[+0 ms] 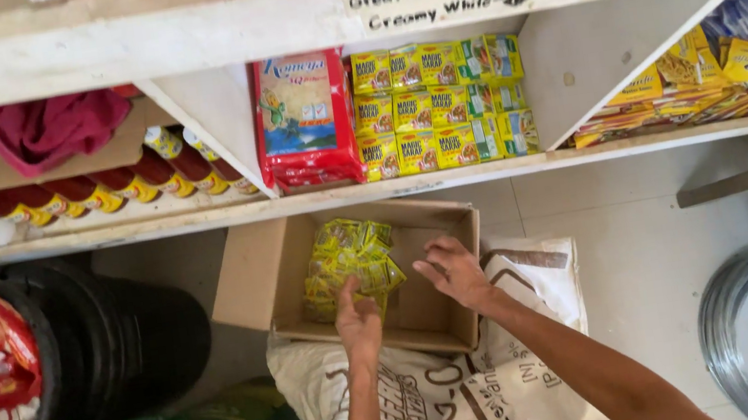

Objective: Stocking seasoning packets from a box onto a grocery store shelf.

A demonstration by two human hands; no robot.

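Yellow sachets [349, 261] lie heaped in the left half of an open box [247, 283], which rests on a printed white sack [524, 286]. The left hand [358, 319] reaches into the heap and seems to pinch some sachets, though its fingers are hidden. The right hand [454, 272] hovers over the box's bare right half, fingers loosely spread. Above, a shelf [198, 219] holds stacked yellow packets [438, 107].
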